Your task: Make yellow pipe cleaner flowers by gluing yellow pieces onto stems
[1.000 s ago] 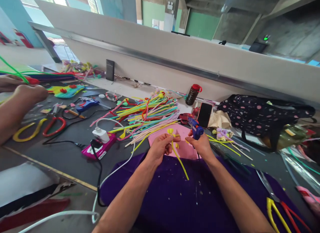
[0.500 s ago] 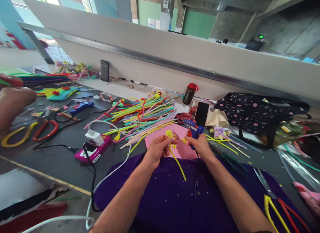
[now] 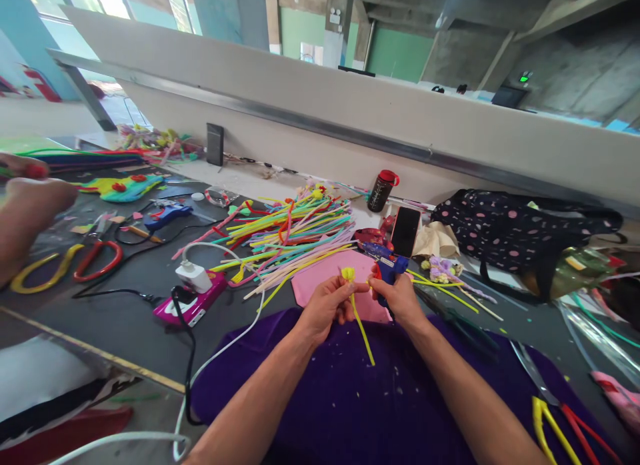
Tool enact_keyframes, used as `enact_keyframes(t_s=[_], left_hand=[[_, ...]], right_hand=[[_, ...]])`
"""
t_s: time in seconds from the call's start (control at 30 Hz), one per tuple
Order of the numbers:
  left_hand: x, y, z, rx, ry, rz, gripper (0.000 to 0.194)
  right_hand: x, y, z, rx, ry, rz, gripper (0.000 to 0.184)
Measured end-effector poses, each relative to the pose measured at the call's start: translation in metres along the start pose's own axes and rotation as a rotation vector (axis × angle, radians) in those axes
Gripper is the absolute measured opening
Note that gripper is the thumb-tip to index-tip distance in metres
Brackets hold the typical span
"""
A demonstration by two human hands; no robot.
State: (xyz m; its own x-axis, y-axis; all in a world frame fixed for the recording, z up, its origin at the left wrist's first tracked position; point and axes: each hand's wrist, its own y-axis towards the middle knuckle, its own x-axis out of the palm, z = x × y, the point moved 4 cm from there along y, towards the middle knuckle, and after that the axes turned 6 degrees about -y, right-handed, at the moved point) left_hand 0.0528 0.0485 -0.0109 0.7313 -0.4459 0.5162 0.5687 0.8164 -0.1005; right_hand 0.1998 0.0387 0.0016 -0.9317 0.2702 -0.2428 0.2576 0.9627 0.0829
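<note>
My left hand (image 3: pixel 325 305) pinches a yellow pipe-cleaner flower (image 3: pixel 349 274) near its curled head; its stem (image 3: pixel 363 333) hangs down over the purple cloth (image 3: pixel 350 398). My right hand (image 3: pixel 400 298) grips a blue glue gun (image 3: pixel 387 264), its nozzle pointing left toward the flower head. Both hands hover above a pink foam sheet (image 3: pixel 320 275). A heap of colored pipe cleaners (image 3: pixel 290 235) lies just behind it.
A pink power strip with white charger (image 3: pixel 193 295) and cables lies left. Scissors (image 3: pixel 95 258) and another person's hand (image 3: pixel 25 205) are far left. A bottle (image 3: pixel 381 188), phone (image 3: pixel 405 230) and spotted bag (image 3: pixel 520 235) stand at the back right; scissors (image 3: pixel 560 418) at lower right.
My hands have drawn closer together, bringing the glue gun's nozzle up to the flower head. The view has shifted slightly.
</note>
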Motion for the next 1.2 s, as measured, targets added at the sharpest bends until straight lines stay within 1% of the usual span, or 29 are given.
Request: enact_keyframes(t_s=[0.07, 0.2, 0.27, 0.37, 0.43, 0.6, 0.67, 0.8, 1.0, 1.07, 1.2], left_hand=[[-0.002, 0.003, -0.002, 0.002, 0.011, 0.041, 0.032], [-0.013, 0.007, -0.003, 0.025, 0.029, 0.194, 0.029], [-0.018, 0.008, -0.002, 0.033, 0.028, 0.216, 0.027], [-0.020, 0.007, -0.001, 0.032, 0.024, 0.217, 0.025], [-0.018, 0.006, -0.002, 0.029, 0.034, 0.197, 0.026], [-0.005, 0.005, -0.003, 0.050, 0.066, 0.066, 0.034], [-0.004, 0.005, -0.003, 0.040, 0.072, 0.071, 0.035], [-0.010, 0.006, -0.003, 0.010, 0.061, 0.156, 0.031], [-0.004, 0.009, -0.006, 0.046, 0.031, 0.057, 0.029], [-0.007, 0.011, -0.009, 0.034, 0.050, 0.098, 0.029], [-0.020, 0.015, -0.012, -0.007, 0.106, 0.276, 0.029]], right_hand=[[0.002, -0.002, -0.003, 0.006, -0.008, -0.002, 0.021], [0.002, -0.002, -0.002, 0.009, -0.013, 0.016, 0.023], [0.001, -0.001, 0.001, 0.006, -0.013, 0.025, 0.023], [-0.001, 0.002, 0.005, 0.002, -0.015, 0.029, 0.021], [-0.001, 0.003, 0.007, 0.001, -0.020, 0.028, 0.019], [0.001, 0.003, 0.013, 0.029, -0.044, 0.019, 0.023], [0.002, 0.003, 0.016, 0.050, -0.071, 0.007, 0.023], [0.003, -0.001, 0.017, 0.074, -0.106, -0.025, 0.023], [0.004, -0.008, 0.007, 0.046, -0.062, -0.046, 0.024], [0.005, -0.009, 0.007, 0.039, -0.046, -0.048, 0.023], [0.004, -0.007, 0.012, 0.041, -0.006, -0.056, 0.023]])
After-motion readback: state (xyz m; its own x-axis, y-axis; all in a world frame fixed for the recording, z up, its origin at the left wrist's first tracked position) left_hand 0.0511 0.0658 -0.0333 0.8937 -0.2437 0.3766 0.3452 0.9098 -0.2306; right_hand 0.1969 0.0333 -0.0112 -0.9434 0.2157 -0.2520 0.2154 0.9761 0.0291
